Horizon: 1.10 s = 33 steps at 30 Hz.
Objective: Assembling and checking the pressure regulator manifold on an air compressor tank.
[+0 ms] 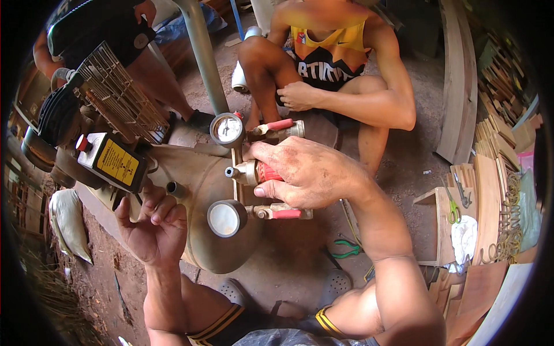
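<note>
Wooden boards [459, 81] line the right side of the brown floor [407, 167].

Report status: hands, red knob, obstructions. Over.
Right hand gripping red knob. Left hand by black box, contact unclear. Gauges flank knob; no visible blockage.

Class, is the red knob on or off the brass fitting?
On: the red knob sits against the brass fitting, the right hand gripping it.

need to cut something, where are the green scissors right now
In the head view, the green-handled scissors are at the right, just above the crumpled white bundle.
</note>
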Available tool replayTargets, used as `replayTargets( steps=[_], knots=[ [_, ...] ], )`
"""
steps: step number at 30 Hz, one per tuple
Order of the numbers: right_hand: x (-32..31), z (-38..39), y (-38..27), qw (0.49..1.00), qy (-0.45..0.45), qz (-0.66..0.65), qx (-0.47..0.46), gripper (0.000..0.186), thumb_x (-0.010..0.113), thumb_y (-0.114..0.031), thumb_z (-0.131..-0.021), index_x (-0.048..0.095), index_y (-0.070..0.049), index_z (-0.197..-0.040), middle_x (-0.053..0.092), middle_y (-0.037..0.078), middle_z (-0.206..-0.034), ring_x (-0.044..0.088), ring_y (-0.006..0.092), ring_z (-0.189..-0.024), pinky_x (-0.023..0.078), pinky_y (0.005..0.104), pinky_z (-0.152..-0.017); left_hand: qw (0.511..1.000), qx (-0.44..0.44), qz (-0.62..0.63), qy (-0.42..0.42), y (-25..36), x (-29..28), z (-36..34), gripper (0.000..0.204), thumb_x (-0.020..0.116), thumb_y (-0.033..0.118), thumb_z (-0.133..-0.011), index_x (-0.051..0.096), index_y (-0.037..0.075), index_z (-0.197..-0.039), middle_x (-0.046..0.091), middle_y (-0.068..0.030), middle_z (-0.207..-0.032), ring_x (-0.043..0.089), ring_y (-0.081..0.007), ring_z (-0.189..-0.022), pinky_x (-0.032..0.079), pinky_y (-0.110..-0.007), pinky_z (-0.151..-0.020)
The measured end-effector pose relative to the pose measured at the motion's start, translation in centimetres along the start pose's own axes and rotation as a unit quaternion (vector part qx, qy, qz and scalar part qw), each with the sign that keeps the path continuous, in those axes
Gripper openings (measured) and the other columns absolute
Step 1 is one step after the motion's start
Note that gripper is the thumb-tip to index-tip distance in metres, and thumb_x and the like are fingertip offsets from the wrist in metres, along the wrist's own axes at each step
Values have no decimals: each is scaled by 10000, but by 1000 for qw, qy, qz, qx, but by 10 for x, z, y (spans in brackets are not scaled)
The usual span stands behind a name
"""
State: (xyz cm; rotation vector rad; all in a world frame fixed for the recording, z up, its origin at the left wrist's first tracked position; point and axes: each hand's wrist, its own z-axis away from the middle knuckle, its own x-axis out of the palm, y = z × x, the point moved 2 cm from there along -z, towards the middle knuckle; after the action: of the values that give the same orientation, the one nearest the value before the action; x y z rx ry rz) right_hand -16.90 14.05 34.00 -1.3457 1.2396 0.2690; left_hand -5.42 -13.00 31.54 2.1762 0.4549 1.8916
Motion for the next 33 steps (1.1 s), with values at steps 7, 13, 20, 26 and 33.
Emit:
replayTargets(
  steps=[7, 13, 20, 26, 33],
  knots=[
    [4, 0, 4, 1000, -21, 19, 12, 483, 732, -316, -921, 571, -48, -1290, 673, 203, -1049, 627, 422, -1060, 486, 494, -935, 992, 3, -74, 101, -19, -2, 5, 515, 594, 397, -968, 601, 25, -1325, 627, -37, -919, 515, -140, -708, 431, -279, -642],
    [13, -3, 16, 998, -27, -10, 52, 468, 747, -295, -905, 599, -52, -1277, 681, 196, -1036, 664, 410, -985, 500, 478, -882, 988, -122, 38, -92, -24, 8, 0, 738, 448, 571, -1000, 473, 66, -1538, 278, -274, -1664, 563, -163, -786, 478, -322, -688],
    [20, 1, 19, 1000, 11, 28, 3, 526, 775, -332, -880, 600, -86, -1310, 696, 157, -1103, 669, 393, -990, 509, 465, -907, 986, -162, 19, -34, -43, 9, -5, 787, 443, 616, -992, 437, 79, -1567, 122, -315, -1689, 619, -198, -745, 531, -337, -621],
    [16, 2, 19, 1000, 0, -2, 16, 536, 769, -320, -888, 579, -82, -1329, 713, 175, -1018, 688, 396, -975, 495, 481, -915, 989, -133, -54, -26, -41, 4, -8, 723, 431, 576, -1015, 496, 52, -1509, 321, -315, -1618, 620, -188, -718, 531, -314, -610],
    [11, -2, 10, 999, -37, -26, 23, 514, 711, -304, -931, 572, 30, -1296, 673, 248, -1187, 621, 427, -1154, 472, 500, -990, 977, 0, -202, -73, -32, 16, -5, 735, 439, 562, -1018, 449, 42, -1537, 290, -299, -1642, 579, -168, -671, 526, -273, -595]
  ],
)
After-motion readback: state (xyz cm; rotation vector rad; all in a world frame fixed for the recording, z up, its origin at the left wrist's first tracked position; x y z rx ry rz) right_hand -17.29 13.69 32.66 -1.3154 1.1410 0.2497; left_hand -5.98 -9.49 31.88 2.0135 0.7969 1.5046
